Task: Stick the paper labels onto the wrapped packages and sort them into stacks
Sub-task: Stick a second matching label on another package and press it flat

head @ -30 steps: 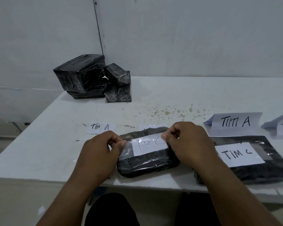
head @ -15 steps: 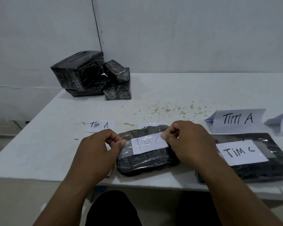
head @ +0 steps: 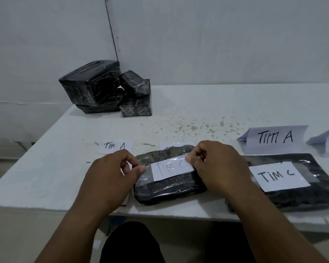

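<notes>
Package (head: 169, 188) lies at the near edge of the table (head: 217, 103), between our two hands. A "TiM C" label (head: 171, 168) sits on top of the package under clear tape.

Left hand (head: 110, 175): at the package's left end, fingers curled, thumb and forefinger pinching the tape edge just left of the label.

Right hand (head: 217, 166): over the package's right end, fingers curled, pinching the tape at the label's upper right corner. It covers the label's right edge and part of the "C".

Right of the package, touching our right forearm: a second package (head: 311, 194) with its own "TiM C" label, partly hidden by the arm.

Behind the package: a loose "TiM A" slip (head: 115, 147), half covered by the left hand; another slip just behind, mostly hidden. Further right, a folded "TiM A" sign (head: 273, 138); beside it a sign cut off by the frame. Far left corner: unlabelled pile (head: 104, 88).
</notes>
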### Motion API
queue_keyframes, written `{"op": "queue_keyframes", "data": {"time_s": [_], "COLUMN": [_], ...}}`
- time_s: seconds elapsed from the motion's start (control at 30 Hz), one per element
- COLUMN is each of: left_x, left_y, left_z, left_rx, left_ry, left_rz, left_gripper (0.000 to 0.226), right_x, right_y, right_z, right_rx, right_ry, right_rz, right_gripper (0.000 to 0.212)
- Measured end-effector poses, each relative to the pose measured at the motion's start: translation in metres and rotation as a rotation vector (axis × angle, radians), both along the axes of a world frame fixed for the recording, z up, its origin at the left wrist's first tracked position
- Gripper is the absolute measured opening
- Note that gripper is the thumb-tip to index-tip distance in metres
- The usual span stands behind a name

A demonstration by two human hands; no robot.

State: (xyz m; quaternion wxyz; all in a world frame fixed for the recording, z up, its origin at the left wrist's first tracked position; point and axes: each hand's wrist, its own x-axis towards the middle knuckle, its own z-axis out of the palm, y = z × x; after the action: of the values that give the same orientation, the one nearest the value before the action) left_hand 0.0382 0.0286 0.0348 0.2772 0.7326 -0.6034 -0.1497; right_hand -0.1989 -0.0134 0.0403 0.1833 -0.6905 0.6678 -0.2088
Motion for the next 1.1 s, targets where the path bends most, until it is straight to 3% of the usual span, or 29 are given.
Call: {"op": "queue_keyframes", "data": {"time_s": [0.37, 0.53, 0.67, 0.77, 0.97, 1.1], "left_x": [0.012, 0.01, -0.009, -0.018, -0.016, -0.015], "left_y": [-0.005, -0.002, 0.007, 0.007, 0.005, 0.005], "left_z": [0.002, 0.006, 0.002, -0.009, -0.019, -0.025], "left_rx": [0.068, -0.011, -0.244, -0.15, -0.142, -0.148], "left_ry": [0.068, -0.076, -0.13, -0.127, -0.148, -0.166], "left_rz": [0.05, 0.058, -0.208, -0.44, -0.442, -0.448], "left_gripper": [0.024, 0.021, 0.014, 0.043, 0.06, 0.057], "right_x": [0.002, 0.002, 0.005, 0.006, 0.009, 0.01], "right_y": [0.002, 0.004, 0.007, 0.009, 0.011, 0.014], "right_z": [0.0, 0.0, 0.001, 0.003, 0.002, -0.004], "right_rx": [-0.019, -0.031, -0.034, -0.031, -0.07, -0.172], "right_ry": [0.02, 0.034, 0.058, 0.059, 0.047, -0.008], "right_rz": [0.006, 0.005, -0.004, -0.004, -0.006, -0.044], "right_gripper": [0.017, 0.018, 0.018, 0.017, 0.011, 0.041]}}
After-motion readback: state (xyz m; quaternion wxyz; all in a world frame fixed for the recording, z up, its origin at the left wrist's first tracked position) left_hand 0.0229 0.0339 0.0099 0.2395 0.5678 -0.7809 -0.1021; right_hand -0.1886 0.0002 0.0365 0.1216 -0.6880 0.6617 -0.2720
